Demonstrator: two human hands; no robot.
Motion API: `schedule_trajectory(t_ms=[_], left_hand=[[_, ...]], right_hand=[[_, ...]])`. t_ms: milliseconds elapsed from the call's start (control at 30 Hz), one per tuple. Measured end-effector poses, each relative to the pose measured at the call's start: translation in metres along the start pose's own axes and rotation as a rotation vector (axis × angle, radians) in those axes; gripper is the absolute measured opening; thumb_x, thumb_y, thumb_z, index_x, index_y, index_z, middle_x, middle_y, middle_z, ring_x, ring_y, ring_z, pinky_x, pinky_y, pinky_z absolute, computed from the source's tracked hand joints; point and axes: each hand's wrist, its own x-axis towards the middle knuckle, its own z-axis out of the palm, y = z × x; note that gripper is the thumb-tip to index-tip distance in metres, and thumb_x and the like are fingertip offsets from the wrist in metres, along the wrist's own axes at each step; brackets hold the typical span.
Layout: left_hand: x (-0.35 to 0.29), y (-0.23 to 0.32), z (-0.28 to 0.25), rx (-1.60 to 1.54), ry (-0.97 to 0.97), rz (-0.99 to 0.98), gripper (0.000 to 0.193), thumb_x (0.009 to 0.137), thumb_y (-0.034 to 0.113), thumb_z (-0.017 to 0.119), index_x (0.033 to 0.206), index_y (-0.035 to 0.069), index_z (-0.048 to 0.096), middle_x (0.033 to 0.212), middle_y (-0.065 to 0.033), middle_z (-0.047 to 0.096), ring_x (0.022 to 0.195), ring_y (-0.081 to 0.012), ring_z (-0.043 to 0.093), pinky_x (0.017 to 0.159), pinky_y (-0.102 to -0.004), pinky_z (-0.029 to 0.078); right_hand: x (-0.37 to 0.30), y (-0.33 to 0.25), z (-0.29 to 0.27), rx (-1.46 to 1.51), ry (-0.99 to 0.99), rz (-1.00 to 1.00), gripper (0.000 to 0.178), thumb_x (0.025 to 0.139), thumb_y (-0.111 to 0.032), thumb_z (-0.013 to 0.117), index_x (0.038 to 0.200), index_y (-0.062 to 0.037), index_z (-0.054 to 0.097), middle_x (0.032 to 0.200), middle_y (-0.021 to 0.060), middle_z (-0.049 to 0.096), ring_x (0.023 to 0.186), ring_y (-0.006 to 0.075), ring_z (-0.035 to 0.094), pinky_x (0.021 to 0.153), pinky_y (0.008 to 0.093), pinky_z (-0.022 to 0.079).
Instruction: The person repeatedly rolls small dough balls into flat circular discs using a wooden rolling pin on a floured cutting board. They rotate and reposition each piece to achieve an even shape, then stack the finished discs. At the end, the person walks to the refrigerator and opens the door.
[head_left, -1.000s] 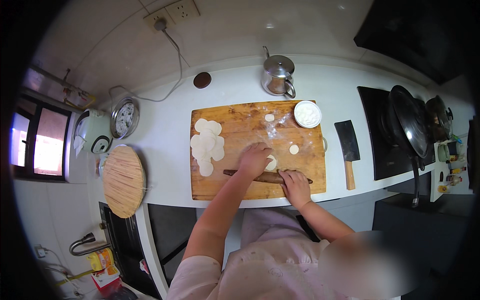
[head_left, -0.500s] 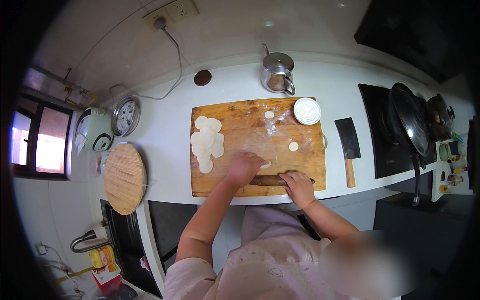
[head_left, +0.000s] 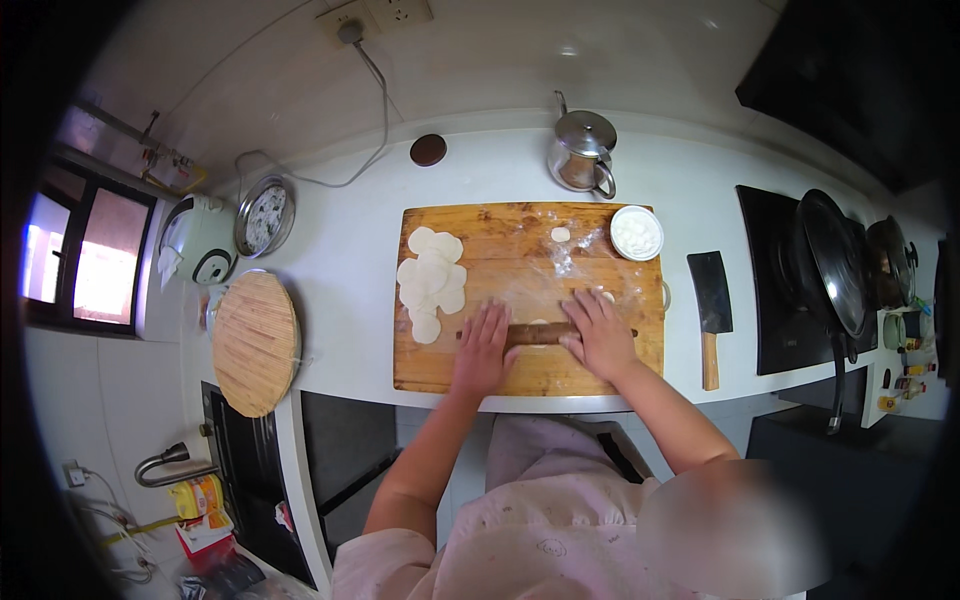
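A brown wooden rolling pin (head_left: 541, 335) lies crosswise near the front of the wooden board (head_left: 530, 380). Over its left part rests my left hand (head_left: 485, 350), thumb on the near side and fingers draped across. My right hand (head_left: 603, 340) holds the right part the same way. Under the pin, between my hands, a pale dough round (head_left: 540, 322) shows only at its edges. Another dough piece (head_left: 608, 297) peeks out by my right fingertips. Farther back sits a small dough piece (head_left: 561, 234). Thin dough wrappers (head_left: 432, 275) overlap in a pile at the board's left.
A white bowl of flour (head_left: 637, 233) stands on the board's far right corner. Right of the board lies a cleaver (head_left: 710, 300), then a stove with a wok (head_left: 832, 260). Behind is a kettle (head_left: 583, 150); leftward, a metal bowl (head_left: 264, 217) and a round wooden lid (head_left: 255, 345).
My left hand has let go of the dough round's edge and come down on the rolling pin. The pin has moved away from me onto the dough. The view has shifted slightly.
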Motion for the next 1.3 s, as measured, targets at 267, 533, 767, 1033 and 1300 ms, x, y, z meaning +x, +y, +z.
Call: schedule_trajectory(t_ms=[267, 533, 767, 1033, 1300], left_hand=[[0.017, 0.002, -0.002, 0.009, 0.017, -0.065, 0.078, 0.092, 0.04, 0.064, 0.153, 0.004, 0.033, 0.16, -0.0172, 0.032, 0.149, -0.0353, 0.029, 0.118, -0.0551, 0.026], [-0.044, 0.022, 0.002, -0.039, -0.009, -0.152, 0.082, 0.09, 0.036, 0.066, 0.154, 0.001, 0.028, 0.161, -0.0194, 0.03, 0.149, -0.0386, 0.028, 0.119, -0.0553, 0.024], [-0.003, 0.0, 0.009, 0.001, 0.097, -0.234, 0.085, 0.09, 0.04, 0.065, 0.156, 0.002, 0.027, 0.161, -0.0201, 0.029, 0.149, -0.0394, 0.027, 0.118, -0.0575, 0.023], [-0.047, 0.013, -0.003, 0.007, -0.021, -0.068, 0.084, 0.09, 0.041, 0.066, 0.155, 0.003, 0.029, 0.161, -0.0166, 0.03, 0.15, -0.0344, 0.028, 0.12, -0.0539, 0.023], [0.041, -0.005, -0.001, -0.014, 0.038, -0.066, 0.072, 0.094, 0.036, 0.062, 0.152, 0.003, 0.034, 0.158, -0.0176, 0.035, 0.147, -0.0366, 0.031, 0.118, -0.0557, 0.025]], right_hand=[[0.015, 0.011, 0.013, -0.017, -0.059, 0.07, 0.068, 0.091, -0.042, 0.065, 0.148, -0.0124, 0.045, 0.157, 0.0119, 0.038, 0.146, 0.0351, 0.031, 0.12, 0.0486, 0.027], [0.006, -0.004, -0.001, -0.052, -0.184, -0.07, 0.069, 0.091, -0.044, 0.065, 0.15, -0.016, 0.043, 0.159, 0.0098, 0.036, 0.148, 0.0342, 0.029, 0.121, 0.0475, 0.026], [0.047, 0.0, 0.019, -0.044, -0.068, 0.03, 0.072, 0.09, -0.041, 0.066, 0.151, -0.0136, 0.041, 0.158, 0.011, 0.036, 0.146, 0.0334, 0.032, 0.12, 0.0472, 0.027], [-0.03, -0.017, 0.011, 0.068, -0.13, 0.039, 0.078, 0.089, -0.041, 0.068, 0.153, -0.0084, 0.037, 0.159, 0.014, 0.035, 0.147, 0.035, 0.031, 0.119, 0.0495, 0.028], [0.029, 0.003, 0.022, -0.02, 0.04, 0.263, 0.071, 0.093, -0.039, 0.064, 0.15, -0.0049, 0.04, 0.157, 0.0169, 0.037, 0.146, 0.038, 0.033, 0.119, 0.0505, 0.027]])
